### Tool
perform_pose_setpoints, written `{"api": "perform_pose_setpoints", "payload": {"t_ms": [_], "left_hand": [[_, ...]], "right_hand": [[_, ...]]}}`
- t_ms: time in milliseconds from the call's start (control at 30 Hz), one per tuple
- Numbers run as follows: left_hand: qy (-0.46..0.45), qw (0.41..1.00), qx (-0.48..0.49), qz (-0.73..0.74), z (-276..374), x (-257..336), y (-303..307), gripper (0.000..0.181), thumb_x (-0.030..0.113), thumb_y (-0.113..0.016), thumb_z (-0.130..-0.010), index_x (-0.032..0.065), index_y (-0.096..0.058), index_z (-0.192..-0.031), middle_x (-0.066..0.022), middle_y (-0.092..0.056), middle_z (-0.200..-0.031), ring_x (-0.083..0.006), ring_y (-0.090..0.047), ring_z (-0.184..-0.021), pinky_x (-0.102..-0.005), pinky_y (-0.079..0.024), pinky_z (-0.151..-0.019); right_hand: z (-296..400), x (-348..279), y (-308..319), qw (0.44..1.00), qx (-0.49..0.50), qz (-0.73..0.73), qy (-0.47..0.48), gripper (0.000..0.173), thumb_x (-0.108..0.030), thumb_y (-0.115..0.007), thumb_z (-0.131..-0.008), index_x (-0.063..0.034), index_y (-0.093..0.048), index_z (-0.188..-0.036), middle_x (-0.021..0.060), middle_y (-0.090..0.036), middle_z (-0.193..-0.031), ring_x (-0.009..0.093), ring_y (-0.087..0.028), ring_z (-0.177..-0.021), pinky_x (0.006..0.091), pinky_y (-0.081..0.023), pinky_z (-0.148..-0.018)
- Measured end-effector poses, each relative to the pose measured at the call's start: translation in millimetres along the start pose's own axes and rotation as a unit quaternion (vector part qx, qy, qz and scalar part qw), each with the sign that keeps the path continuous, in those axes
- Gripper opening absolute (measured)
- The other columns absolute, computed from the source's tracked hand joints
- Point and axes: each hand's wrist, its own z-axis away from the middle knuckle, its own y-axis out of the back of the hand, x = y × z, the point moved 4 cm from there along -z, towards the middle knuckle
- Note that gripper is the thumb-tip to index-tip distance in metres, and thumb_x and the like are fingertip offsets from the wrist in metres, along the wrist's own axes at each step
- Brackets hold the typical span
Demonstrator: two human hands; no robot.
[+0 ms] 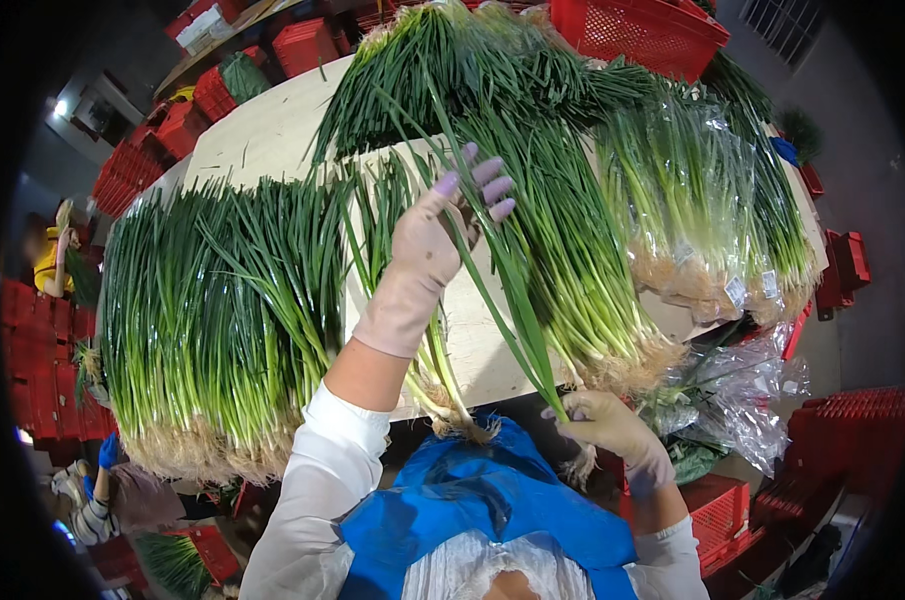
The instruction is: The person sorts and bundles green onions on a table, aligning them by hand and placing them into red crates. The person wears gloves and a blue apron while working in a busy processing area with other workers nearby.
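My right hand, in a pale glove, grips the lower stem of a long spring onion, whose roots hang below the fingers. Its leaves slant up and left to my gloved left hand. There the fingers are curved and apart from the thumb, with leaves running through the gap; whether they are gripped is unclear. Beneath my left forearm, a few spring onions lie with roots over the table's near edge. A loose pile of spring onions lies right of my left hand.
Rows of spring onions cover the left of the pale table. More bunches lie at the back. Clear plastic bags of spring onions sit at right, above loose plastic film. A red crate stands behind. Two people work at left.
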Motion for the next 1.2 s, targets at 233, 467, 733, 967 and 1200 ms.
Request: {"api": "perform_pose_setpoints", "payload": {"t_ms": [233,467,733,967,1200], "left_hand": [[0.032,0.938,0.328,-0.111,37,-14,117,0.076,0.046,-0.047,-0.095,-0.0006,-0.016,-0.147,-0.0248,-0.02,-0.151,-0.0364,-0.028,-0.137,-0.0507,-0.027,-0.111],[0.192,0.94,0.276,0.056,120,-83,157,0.05,0.027,-0.049,-0.096,0.0,-0.035,-0.136,-0.0222,-0.046,-0.132,-0.0363,-0.048,-0.12,-0.049,-0.041,-0.103],[0.089,0.987,0.101,-0.084,88,-38,110,0.056,0.008,-0.051,-0.093,0.0071,-0.029,-0.144,-0.0206,-0.045,-0.137,-0.0369,-0.053,-0.116,-0.0485,-0.043,-0.1],[-0.024,0.976,0.159,-0.149,64,13,102,0.061,-0.002,-0.058,-0.086,0.0064,-0.032,-0.14,-0.0153,-0.056,-0.124,-0.0279,-0.059,-0.107,-0.0425,-0.048,-0.094],[-0.095,0.963,0.118,-0.224,59,66,104,0.059,-0.004,-0.058,-0.084,0.006,-0.036,-0.138,-0.0155,-0.053,-0.129,-0.03,-0.057,-0.105,-0.0428,-0.048,-0.09]], "right_hand": [[-86,3,-15,0.991,-0.025,-0.13,0.015,0.028,-0.011,-0.069,-0.082,-0.0099,-0.067,-0.11,-0.0031,-0.06,-0.074,0.005,-0.05,-0.06,0.0204,-0.038,-0.051],[-136,12,-55,0.985,-0.088,-0.146,-0.023,0.029,-0.016,-0.065,-0.088,-0.0099,-0.063,-0.116,-0.0043,-0.057,-0.07,0.004,-0.049,-0.058,0.0188,-0.039,-0.05],[-126,13,-80,0.959,-0.189,-0.212,0.015,0.037,-0.013,-0.057,-0.094,-0.0047,-0.053,-0.13,0.0075,-0.065,-0.103,0.005,-0.05,-0.066,0.0195,-0.043,-0.056],[-128,14,-98,0.941,-0.263,-0.212,0.013,0.034,-0.015,-0.061,-0.093,-0.0024,-0.057,-0.125,0.0091,-0.066,-0.1,0.008,-0.054,-0.068,0.02,-0.044,-0.057],[-138,3,-128,0.931,-0.286,-0.225,-0.009,0.027,-0.009,-0.058,-0.094,-0.001,-0.057,-0.12,0.0114,-0.063,-0.1,0.009,-0.052,-0.063,0.0215,-0.041,-0.051]]}}
